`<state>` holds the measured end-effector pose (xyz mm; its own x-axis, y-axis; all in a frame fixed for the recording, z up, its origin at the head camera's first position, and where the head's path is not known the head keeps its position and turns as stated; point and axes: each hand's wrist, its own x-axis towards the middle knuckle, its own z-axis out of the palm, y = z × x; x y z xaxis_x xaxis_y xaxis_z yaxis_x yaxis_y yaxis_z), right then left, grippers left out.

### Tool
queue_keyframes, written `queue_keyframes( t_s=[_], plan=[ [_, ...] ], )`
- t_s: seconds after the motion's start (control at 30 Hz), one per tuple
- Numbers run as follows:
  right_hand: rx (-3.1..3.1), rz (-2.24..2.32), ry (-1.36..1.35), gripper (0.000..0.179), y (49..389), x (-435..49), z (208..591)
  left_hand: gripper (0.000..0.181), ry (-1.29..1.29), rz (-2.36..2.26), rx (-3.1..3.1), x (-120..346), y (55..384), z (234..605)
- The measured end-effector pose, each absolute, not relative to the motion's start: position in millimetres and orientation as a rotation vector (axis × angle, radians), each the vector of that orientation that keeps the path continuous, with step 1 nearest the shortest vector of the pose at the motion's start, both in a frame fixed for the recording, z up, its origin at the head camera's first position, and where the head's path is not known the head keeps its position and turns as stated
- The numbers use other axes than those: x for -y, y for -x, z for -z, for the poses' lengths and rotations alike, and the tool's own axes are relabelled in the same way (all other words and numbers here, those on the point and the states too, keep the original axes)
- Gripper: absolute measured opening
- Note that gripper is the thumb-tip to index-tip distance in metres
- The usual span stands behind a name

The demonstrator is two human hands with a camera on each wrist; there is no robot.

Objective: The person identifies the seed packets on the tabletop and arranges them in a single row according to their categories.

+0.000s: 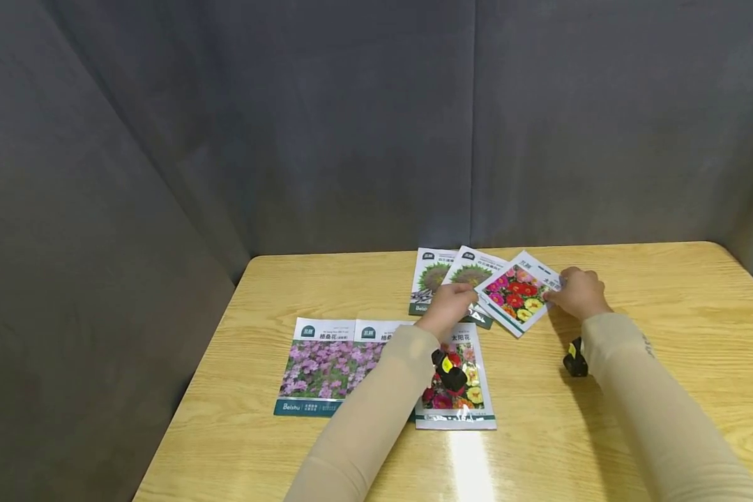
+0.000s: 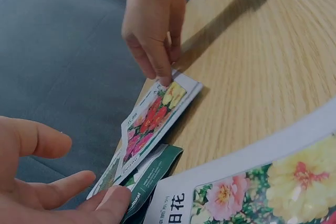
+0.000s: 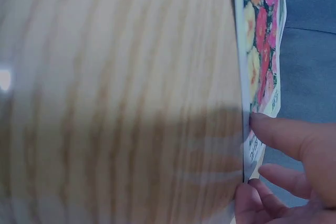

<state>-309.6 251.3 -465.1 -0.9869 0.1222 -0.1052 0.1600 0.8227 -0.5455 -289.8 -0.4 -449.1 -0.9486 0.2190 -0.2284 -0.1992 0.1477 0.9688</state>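
Note:
My right hand (image 1: pixel 580 293) pinches the right corner of a seed packet (image 1: pixel 519 293) with red, pink and yellow flowers, thumb on its printed face. That packet tilts and overlaps two seed packets with a spiky green-rimmed flower head, one in the middle (image 1: pixel 469 268) and one on the left (image 1: pixel 436 273). My left hand (image 1: pixel 448 307) is over the lower part of these two. In the left wrist view its fingers (image 2: pixel 113 203) are spread, and one touches the green lower edge of a packet (image 2: pixel 157 174). Part of the left spiky-flower packet is hidden.
Nearer me, two purple-flower seed packets (image 1: pixel 316 366) lie side by side on the wooden table (image 1: pixel 226 446). Another red-and-yellow flower packet (image 1: pixel 483 390) lies at their right, partly under my left forearm. A grey curtain (image 1: pixel 351 139) stands behind the table's far edge.

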Motion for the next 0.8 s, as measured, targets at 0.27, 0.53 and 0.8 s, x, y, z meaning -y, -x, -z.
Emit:
queue_keyframes(
  t_s=[0.27,0.53,0.8],
  plan=[
    [-2.834,0.936,-0.248,0.067,311,-256,458,0.040,-0.007,-1.956,-2.117,-2,291,446],
    [-2.781,1.053,-0.344,0.069,311,-252,459,0.028,0.003,-2.060,-2.157,-5,293,448],
    [-2.909,1.123,-0.251,0.067,307,-244,462,0.025,0.030,-2.063,-2.185,-8,291,451]
  ],
)
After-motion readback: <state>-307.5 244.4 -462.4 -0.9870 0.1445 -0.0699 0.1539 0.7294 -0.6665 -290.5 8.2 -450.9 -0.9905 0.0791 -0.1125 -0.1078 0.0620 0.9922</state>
